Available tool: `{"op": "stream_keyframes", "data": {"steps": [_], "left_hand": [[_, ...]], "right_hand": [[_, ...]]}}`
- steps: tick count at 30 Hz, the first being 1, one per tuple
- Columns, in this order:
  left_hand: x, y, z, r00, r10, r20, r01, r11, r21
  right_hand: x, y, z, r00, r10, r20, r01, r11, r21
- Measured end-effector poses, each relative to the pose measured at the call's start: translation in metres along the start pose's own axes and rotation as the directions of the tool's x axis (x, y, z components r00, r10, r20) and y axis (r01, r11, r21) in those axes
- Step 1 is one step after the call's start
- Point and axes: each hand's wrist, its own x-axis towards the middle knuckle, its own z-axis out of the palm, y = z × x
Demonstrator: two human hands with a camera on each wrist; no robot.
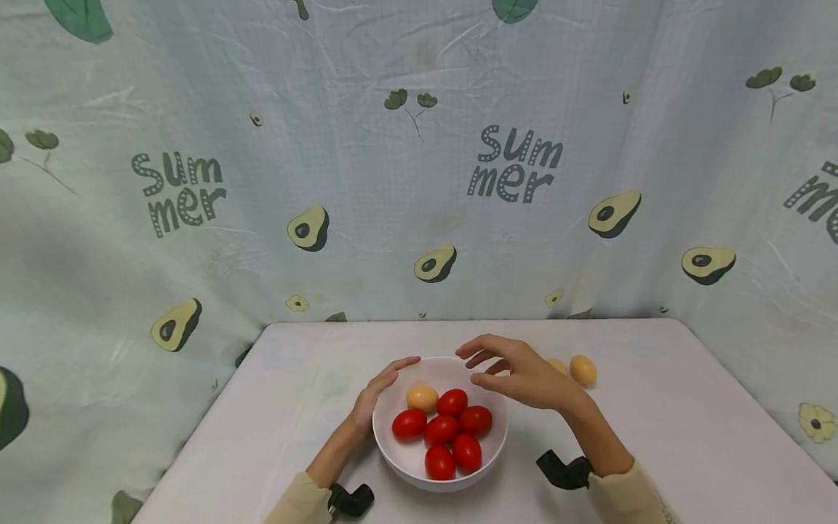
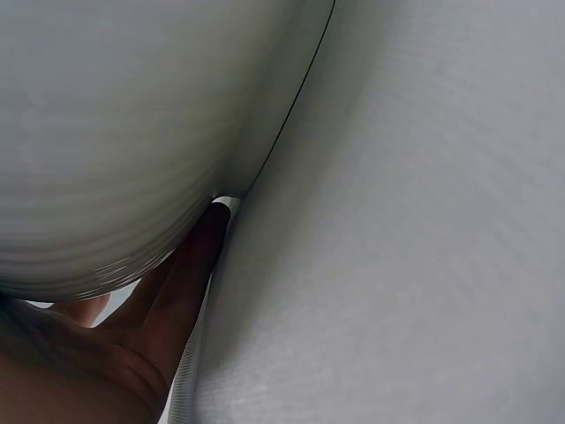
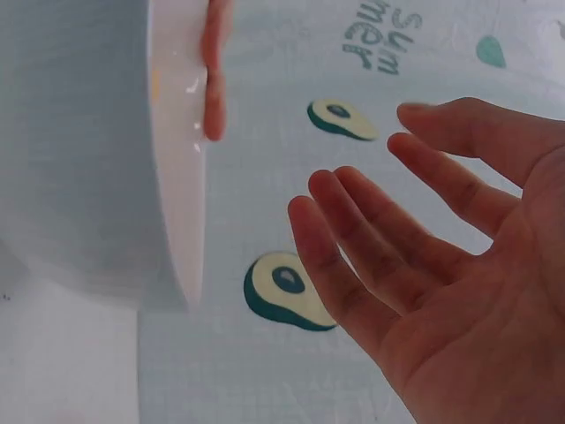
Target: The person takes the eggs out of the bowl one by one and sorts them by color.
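A white bowl (image 1: pixel 406 469) stands on the table, holding several glossy red oval tomatoes (image 1: pixel 441 430) and one yellow oval piece (image 1: pixel 423 397). My left hand (image 1: pixel 373 400) lies against the bowl's left side, fingers stretched along the outside and fingertips near the back rim. In the left wrist view, a finger (image 2: pixel 190 283) of that hand reaches beneath the bowl's curved wall. Over the bowl's right rear rim hovers my right hand (image 1: pixel 520 371), its fingers loosely bent and apart. The right wrist view shows nothing between those fingers (image 3: pixel 353 238).
Two more yellow oval pieces (image 1: pixel 583 371) lie on the white table (image 1: pixel 655 407) behind the right hand, one partly covered by it. A curtain (image 1: pixel 366 182) printed with avocados hangs behind the table. Black wrist mounts (image 1: pixel 564 469) sit at both sleeves.
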Motion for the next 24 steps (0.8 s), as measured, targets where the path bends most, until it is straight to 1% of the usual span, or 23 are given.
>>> {"op": "stream_keyframes", "data": {"steps": [5,8,11,14,18,24], "left_hand": [[0.001,0.003,0.001,1.000,-0.011,-0.005,0.011,1.000,0.014],[0.000,0.003,0.001,1.000,-0.005,-0.013,0.005,1.000,0.023],[-0.001,0.003,-0.001,1.000,0.003,-0.019,-0.002,1.000,0.028],[-0.002,0.002,-0.001,1.000,-0.002,-0.031,0.003,1.000,0.023],[-0.001,0.001,0.000,0.999,-0.015,-0.050,0.014,1.000,-0.008],[-0.001,0.002,0.002,0.998,-0.013,-0.065,0.012,1.000,-0.011]], "right_hand": [[0.011,-0.005,0.007,0.997,-0.005,0.073,0.007,1.000,-0.025],[0.023,-0.012,0.010,0.989,0.012,0.148,-0.004,0.998,-0.055],[0.037,-0.019,0.014,0.972,0.045,0.232,-0.024,0.995,-0.093],[0.050,-0.022,0.020,0.954,0.075,0.290,-0.029,0.987,-0.159],[0.066,-0.021,0.029,0.934,0.125,0.335,-0.040,0.968,-0.248],[0.081,-0.016,0.038,0.897,0.239,0.371,-0.115,0.938,-0.328]]}}
